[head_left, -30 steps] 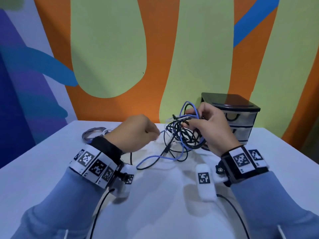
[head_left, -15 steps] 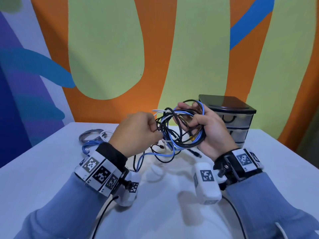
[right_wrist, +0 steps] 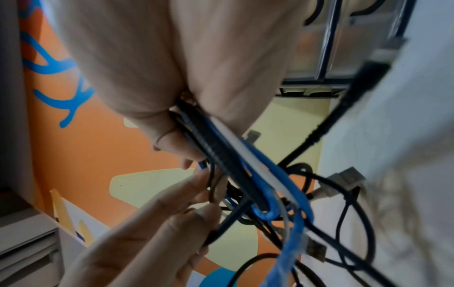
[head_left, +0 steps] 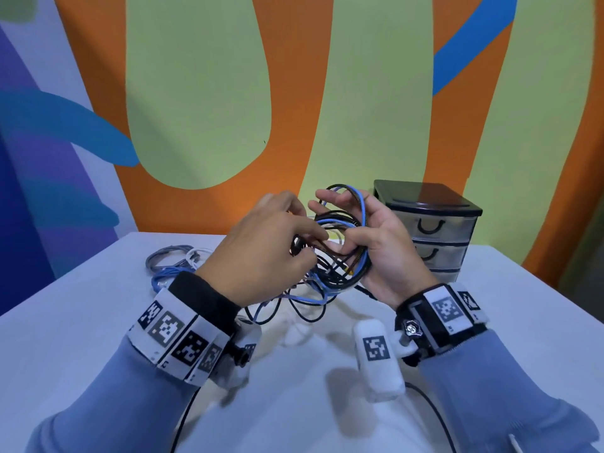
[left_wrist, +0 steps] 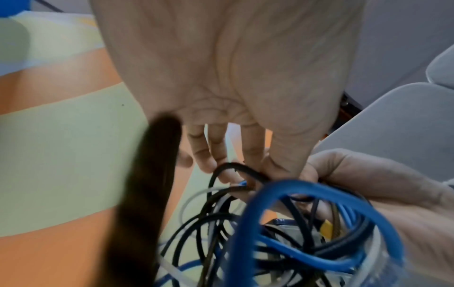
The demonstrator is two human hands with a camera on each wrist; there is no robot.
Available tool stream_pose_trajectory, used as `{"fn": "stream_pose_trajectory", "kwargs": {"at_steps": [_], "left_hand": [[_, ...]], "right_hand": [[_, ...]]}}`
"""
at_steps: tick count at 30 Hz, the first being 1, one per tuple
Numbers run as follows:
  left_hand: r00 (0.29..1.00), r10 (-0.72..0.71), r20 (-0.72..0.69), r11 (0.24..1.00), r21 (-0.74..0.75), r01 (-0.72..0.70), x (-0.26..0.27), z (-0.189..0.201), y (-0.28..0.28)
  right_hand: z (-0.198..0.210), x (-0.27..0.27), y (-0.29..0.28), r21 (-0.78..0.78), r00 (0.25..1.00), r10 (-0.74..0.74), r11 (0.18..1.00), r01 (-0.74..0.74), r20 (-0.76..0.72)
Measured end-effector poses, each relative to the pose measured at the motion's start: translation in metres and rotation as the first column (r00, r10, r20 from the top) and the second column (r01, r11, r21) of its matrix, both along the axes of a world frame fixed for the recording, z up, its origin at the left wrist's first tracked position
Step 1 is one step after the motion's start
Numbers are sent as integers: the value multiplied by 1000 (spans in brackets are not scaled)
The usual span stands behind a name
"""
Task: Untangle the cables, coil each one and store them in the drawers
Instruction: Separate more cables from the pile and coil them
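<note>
A tangled bundle of black, blue and white cables [head_left: 340,256] hangs above the white table [head_left: 81,322], its lower loops trailing onto the top. My right hand [head_left: 369,237] grips the bundle [right_wrist: 236,159] between thumb and curled fingers, palm toward me. My left hand [head_left: 287,237] reaches in from the left and pinches a black strand [left_wrist: 236,167] of the tangle [left_wrist: 294,223] at its fingertips. A small drawer unit [head_left: 434,230] with a black top and translucent drawers stands right behind my right hand, drawers closed.
Coiled grey, white and blue cables [head_left: 176,263] lie on the table at the far left. A painted wall rises just behind the table. USB plugs [right_wrist: 343,178] dangle from the bundle. Thin black leads run from my wrist cameras toward me.
Both hands have lifted the tangle higher off the table. My left hand has moved in closer, from the bundle's left edge into its middle.
</note>
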State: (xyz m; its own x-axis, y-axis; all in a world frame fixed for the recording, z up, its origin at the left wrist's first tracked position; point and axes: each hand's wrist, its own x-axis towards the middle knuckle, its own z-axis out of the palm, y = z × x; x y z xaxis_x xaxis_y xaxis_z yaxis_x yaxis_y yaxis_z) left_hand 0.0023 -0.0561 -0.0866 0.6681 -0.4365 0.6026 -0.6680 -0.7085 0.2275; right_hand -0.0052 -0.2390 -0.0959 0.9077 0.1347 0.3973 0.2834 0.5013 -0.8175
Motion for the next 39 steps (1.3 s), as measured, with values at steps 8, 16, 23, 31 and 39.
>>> {"fn": "stream_pose_trajectory", "kwargs": {"at_steps": [8,16,23,31,39], "left_hand": [[988,-73,134,991,-102,87,8,-1,3],[978,36,203,960,-279,22,13,2,8],[986,56,157,385,-915,124,4,34,43],[985,-89,150,255,-952,168,13,34,50],[838,-539,84,425,-832,356,-7,34,19]], "right_hand": [[4,0,-7,-27,999,-33,999,32,-11],[-2,11,-15,5,988,-87,996,88,-124],[-26,31,-27,-651,863,-469,599,467,188],[-18,21,-28,-759,912,-363,536,370,188],[-5,-2,18,-676,912,-43,657,334,408]]}}
